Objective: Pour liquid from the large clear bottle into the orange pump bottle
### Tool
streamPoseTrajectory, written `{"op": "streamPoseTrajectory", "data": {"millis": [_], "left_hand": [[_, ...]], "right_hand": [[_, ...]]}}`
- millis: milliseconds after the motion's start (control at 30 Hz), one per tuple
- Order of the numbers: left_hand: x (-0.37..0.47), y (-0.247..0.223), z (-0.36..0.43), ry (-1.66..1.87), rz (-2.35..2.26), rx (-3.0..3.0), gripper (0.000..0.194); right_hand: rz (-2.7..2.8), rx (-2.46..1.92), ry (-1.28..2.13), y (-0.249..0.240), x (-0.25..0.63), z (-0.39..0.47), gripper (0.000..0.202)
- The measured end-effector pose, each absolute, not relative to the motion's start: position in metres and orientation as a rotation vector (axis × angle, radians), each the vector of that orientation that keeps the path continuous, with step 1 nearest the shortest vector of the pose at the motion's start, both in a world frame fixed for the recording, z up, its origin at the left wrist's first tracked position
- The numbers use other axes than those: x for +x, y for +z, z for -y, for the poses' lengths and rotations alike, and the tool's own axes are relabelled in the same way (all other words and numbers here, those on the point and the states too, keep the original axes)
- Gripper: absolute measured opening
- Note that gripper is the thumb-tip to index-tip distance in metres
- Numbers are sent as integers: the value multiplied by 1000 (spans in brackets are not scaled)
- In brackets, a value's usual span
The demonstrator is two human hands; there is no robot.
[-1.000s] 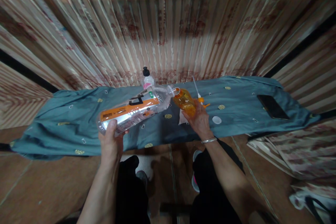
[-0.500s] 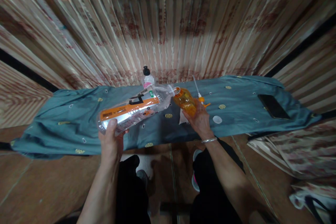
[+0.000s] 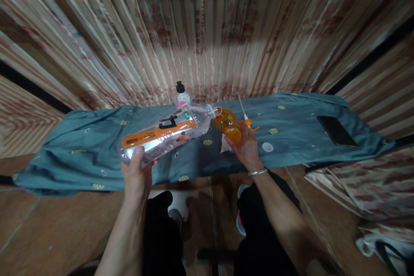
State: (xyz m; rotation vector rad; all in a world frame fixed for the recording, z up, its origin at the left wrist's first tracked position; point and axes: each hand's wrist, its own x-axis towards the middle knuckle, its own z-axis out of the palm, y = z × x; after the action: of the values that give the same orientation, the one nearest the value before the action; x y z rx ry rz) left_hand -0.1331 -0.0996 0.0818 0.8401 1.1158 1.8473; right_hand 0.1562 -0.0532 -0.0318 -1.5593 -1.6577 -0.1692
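Observation:
My left hand [image 3: 138,170] is closed round the base of a large clear bottle [image 3: 161,133] with an orange and silver label. The bottle lies nearly level, tilted, its neck pointing right. Its mouth meets the opening of a small orange see-through bottle [image 3: 229,124], which my right hand [image 3: 244,148] grips from the right. An orange spray head [image 3: 248,122] with a thin tube lies just beyond my right hand. Behind the large bottle stands a clear bottle with a black cap [image 3: 180,88] and a pink label. Whether liquid is flowing cannot be made out.
A green patterned cloth [image 3: 93,146] covers the narrow table. A dark phone [image 3: 337,131] lies at the right, a round whitish disc [image 3: 267,147] nearer my right hand. A pale scrap [image 3: 225,144] lies below the orange bottle. Striped curtains [image 3: 207,30] hang behind.

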Motion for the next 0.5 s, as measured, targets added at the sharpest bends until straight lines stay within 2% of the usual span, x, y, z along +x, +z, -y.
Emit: {"op": "streamPoseTrajectory", "data": {"millis": [500], "left_hand": [[-134,81,98,1857,-1102,836,40]], "right_hand": [[1660,-1523,-217,-31,156,55,67]]}}
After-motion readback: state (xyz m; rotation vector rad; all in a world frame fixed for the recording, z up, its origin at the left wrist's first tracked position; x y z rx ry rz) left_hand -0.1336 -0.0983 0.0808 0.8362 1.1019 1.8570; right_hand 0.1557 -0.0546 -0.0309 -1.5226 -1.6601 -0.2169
